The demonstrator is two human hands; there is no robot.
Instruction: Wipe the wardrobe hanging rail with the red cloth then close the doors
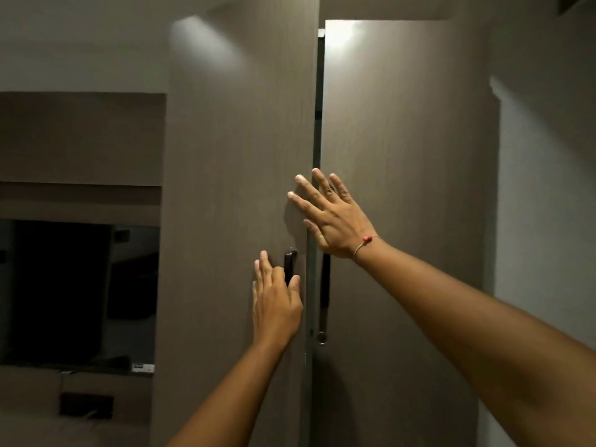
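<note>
Both palms flat mid-frame, fingers spread: left hand (pixel 276 304) on left door (pixel 238 188) beside its handle (pixel 289 264), right hand (pixel 329 217) spanning the narrow gap onto right door (pixel 406 188).

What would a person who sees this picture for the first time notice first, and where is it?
Two bare hands lie flat on tall brown wardrobe doors in the middle of the picture. The right hand spreads its fingers across the narrow dark gap between the left door and the right door. Lower, the left hand rests by the black handle of the left door.
</note>
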